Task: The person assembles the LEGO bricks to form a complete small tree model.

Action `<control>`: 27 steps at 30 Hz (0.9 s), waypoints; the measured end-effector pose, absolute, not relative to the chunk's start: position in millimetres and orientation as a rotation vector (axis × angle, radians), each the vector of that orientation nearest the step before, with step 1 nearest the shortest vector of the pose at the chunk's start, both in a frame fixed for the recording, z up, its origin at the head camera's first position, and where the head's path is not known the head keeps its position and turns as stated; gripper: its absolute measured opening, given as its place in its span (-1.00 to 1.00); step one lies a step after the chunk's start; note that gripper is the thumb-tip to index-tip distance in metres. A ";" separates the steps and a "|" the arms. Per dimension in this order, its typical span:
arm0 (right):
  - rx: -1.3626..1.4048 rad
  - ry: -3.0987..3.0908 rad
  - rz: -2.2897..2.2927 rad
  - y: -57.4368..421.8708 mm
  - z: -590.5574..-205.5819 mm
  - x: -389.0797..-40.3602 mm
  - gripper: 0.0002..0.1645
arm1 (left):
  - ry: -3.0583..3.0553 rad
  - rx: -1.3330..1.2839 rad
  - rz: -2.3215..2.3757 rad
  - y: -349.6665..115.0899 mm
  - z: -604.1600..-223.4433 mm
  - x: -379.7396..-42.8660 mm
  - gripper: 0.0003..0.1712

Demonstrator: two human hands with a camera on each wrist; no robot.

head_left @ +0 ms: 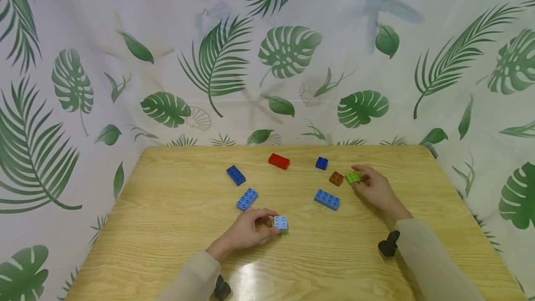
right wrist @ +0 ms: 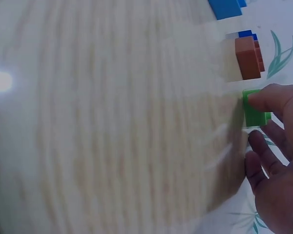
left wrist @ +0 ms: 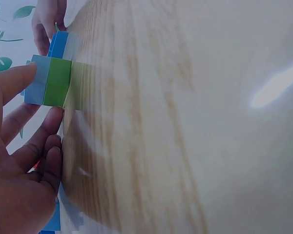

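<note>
Near the table's front middle, my left hand (head_left: 250, 229) pinches a light blue 2x2 toy brick (head_left: 280, 221) between thumb and fingers. A green brick (left wrist: 57, 82) is joined beneath it, as the left wrist view shows. At the right, my right hand (head_left: 376, 189) grips a lime green 2x2 brick (head_left: 352, 178), thumb on its near side, studs facing up. Just left of that one lies a brown 2x2 brick (head_left: 336, 178), a small gap between them in the right wrist view.
On the wooden table (head_left: 167, 245) lie a red brick (head_left: 279, 161), a small dark blue brick (head_left: 322, 163), a long dark blue brick (head_left: 236, 175) and two medium blue bricks, one at left (head_left: 247, 199), one at right (head_left: 327, 199). Leaf-print cloth (head_left: 234, 124) stands behind.
</note>
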State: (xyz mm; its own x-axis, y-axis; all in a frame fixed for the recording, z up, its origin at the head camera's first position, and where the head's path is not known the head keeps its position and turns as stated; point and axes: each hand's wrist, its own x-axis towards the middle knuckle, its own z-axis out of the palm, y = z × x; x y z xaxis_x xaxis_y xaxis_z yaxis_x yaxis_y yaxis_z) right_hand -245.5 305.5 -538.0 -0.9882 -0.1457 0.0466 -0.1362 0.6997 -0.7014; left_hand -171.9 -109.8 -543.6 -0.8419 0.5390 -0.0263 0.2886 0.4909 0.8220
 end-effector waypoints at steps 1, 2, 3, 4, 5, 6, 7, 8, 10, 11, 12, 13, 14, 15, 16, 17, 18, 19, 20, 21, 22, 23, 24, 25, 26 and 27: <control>-0.256 2.892 -1.186 305.5 -539.1 -246.0 -0.33 | 2.456 0.700 1.279 -109.9 -543.4 -171.7 -0.51; -0.272 2.903 -1.181 305.7 -540.6 -246.8 -0.34 | 2.452 0.697 1.280 -110.0 -543.1 -171.6 -0.51; -0.280 2.916 -1.173 306.0 -542.5 -247.6 -0.35 | 2.450 0.696 1.282 -110.0 -543.1 -171.5 -0.51; -0.287 2.928 -1.165 306.2 -544.2 -248.3 -0.37 | 2.446 0.689 1.283 -110.1 -542.8 -171.3 -0.51; -0.291 2.934 -1.160 306.5 -545.5 -248.9 -0.37 | 2.443 0.690 1.286 -110.2 -542.5 -171.3 -0.51; -0.285 2.934 -1.159 306.4 -546.6 -249.2 -0.38 | 2.441 0.684 1.287 -110.3 -542.4 -171.3 -0.51; -0.279 2.938 -1.158 306.4 -547.7 -249.5 -0.38 | 2.440 0.683 1.287 -110.4 -542.2 -171.3 -0.51; -0.272 2.939 -1.159 306.5 -548.7 -249.8 -0.39 | 2.442 0.686 1.285 -110.5 -542.4 -171.4 -0.51; -0.265 2.936 -1.165 306.5 -549.5 -250.0 -0.40 | 2.443 0.689 1.285 -110.7 -542.7 -171.4 -0.51; -0.264 2.935 -1.167 306.6 -549.7 -250.0 -0.41 | 2.444 0.691 1.284 -110.8 -542.9 -171.4 -0.51; -0.259 2.933 -1.167 306.4 -549.7 -250.0 -0.42 | 2.444 0.691 1.283 -111.0 -543.0 -171.2 -0.51; -0.255 2.932 -1.168 306.4 -549.5 -249.9 -0.42 | 2.443 0.694 1.283 -111.1 -543.1 -171.2 -0.51; -0.246 2.929 -1.168 306.5 -549.7 -250.0 -0.42 | 2.443 0.695 1.284 -111.1 -543.2 -171.1 -0.51; -0.236 2.928 -1.164 306.4 -549.7 -249.9 -0.42 | 2.440 0.695 1.287 -111.3 -543.1 -170.8 -0.51; -0.226 2.922 -1.163 306.3 -549.3 -249.7 -0.42 | 2.437 0.695 1.290 -111.3 -543.0 -170.7 -0.51; -0.215 2.918 -1.158 306.3 -549.3 -249.8 -0.42 | 2.436 0.694 1.292 -111.3 -542.9 -170.5 -0.51; -0.203 2.912 -1.156 306.2 -549.0 -249.7 -0.41 | 2.433 0.694 1.295 -111.3 -542.9 -170.4 -0.51; -0.187 2.905 -1.160 306.2 -548.7 -249.7 -0.41 | 2.432 0.694 1.297 -111.2 -542.8 -170.2 -0.51; -0.172 2.895 -1.169 306.2 -548.2 -249.7 -0.41 | 2.429 0.693 1.301 -111.1 -542.7 -170.2 -0.51; -0.160 2.887 -1.176 306.0 -547.2 -249.4 -0.40 | 2.428 0.693 1.302 -110.9 -542.7 -170.1 -0.52; -0.144 2.871 -1.192 306.0 -546.2 -249.3 -0.40 | 2.428 0.692 1.304 -110.7 -542.6 -170.1 -0.52; -0.129 2.859 -1.203 305.8 -545.2 -249.2 -0.40 | 2.428 0.692 1.305 -110.5 -542.4 -170.0 -0.52; -0.116 2.852 -1.209 305.5 -543.8 -248.9 -0.39 | 2.428 0.692 1.306 -110.2 -542.4 -170.0 -0.52; -0.108 2.850 -1.206 305.3 -542.4 -248.7 -0.39 | 2.427 0.692 1.307 -109.9 -542.3 -170.1 -0.52; -0.107 2.852 -1.203 305.0 -540.9 -248.1 -0.39 | 2.427 0.691 1.307 -109.8 -542.2 -170.1 -0.52; -0.109 2.861 -1.191 304.6 -539.4 -247.4 -0.39 | 2.428 0.690 1.304 -109.6 -542.1 -170.0 -0.52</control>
